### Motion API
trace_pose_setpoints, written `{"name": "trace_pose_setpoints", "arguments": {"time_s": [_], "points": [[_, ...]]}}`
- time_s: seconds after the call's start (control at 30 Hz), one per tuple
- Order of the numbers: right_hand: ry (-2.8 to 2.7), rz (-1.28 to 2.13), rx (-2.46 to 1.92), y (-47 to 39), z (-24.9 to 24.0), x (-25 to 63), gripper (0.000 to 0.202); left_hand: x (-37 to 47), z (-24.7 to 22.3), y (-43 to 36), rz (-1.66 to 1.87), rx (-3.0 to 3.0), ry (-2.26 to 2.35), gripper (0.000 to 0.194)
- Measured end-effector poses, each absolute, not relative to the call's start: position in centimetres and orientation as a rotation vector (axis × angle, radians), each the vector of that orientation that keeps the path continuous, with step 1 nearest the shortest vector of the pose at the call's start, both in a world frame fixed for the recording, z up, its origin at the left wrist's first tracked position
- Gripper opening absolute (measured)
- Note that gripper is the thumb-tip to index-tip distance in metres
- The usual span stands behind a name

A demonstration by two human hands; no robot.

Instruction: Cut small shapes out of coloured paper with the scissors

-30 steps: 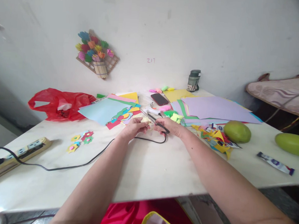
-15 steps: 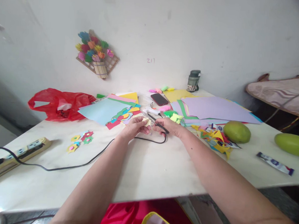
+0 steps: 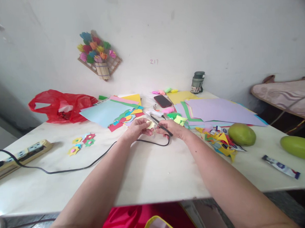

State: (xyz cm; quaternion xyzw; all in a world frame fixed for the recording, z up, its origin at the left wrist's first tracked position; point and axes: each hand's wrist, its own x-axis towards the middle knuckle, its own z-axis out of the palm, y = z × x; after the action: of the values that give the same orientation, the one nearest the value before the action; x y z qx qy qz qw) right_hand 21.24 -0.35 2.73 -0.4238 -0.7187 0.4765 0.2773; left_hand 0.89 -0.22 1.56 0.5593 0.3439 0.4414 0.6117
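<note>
Between the fingers of my left hand (image 3: 138,128) is a small pale yellow paper piece (image 3: 149,125), pinched at its edge. My right hand (image 3: 174,129) is closed round a slim black tool (image 3: 165,129) with a thin metallic part pointing up and left; its exact kind is too small to make out. The two hands almost meet, and the metallic part lies close to the paper. Just beyond them is a white device (image 3: 154,113), partly hidden, which looks like a glue gun. A black cord (image 3: 87,166) loops under my hands.
Left lie paper flowers (image 3: 74,150), a power strip (image 3: 28,154), a red plastic bag (image 3: 57,104) and light blue paper (image 3: 103,112). Right are paper scraps (image 3: 225,146), green fruits (image 3: 241,134), a tube (image 3: 281,166) and purple sheets (image 3: 220,109). Behind are a phone (image 3: 163,101) and a bottle (image 3: 197,82).
Almost nothing differs. Both hands keep the same hold and place, with at most a very slight shift of the fingers and the paper.
</note>
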Motion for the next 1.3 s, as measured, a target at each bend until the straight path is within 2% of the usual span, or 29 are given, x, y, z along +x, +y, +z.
{"name": "trace_pose_setpoints", "arguments": {"time_s": [0.4, 0.73, 1.3], "points": [[-1.927, 1.285, -1.177, -0.64, 3.01, 21.14, 0.034, 1.01, 1.76, -0.4, 1.029, 1.302, 0.78, 0.048], [-1.931, 1.322, -1.147, -0.57, 2.9, 21.44, 0.024, 0.96, 1.49, -0.22, 1.033, 1.297, 0.773, 0.048], [-1.933, 1.305, -1.17, -0.83, 3.0, 21.18, 0.034, 1.15, 1.55, -0.43, 1.038, 1.273, 0.786, 0.044]]}}
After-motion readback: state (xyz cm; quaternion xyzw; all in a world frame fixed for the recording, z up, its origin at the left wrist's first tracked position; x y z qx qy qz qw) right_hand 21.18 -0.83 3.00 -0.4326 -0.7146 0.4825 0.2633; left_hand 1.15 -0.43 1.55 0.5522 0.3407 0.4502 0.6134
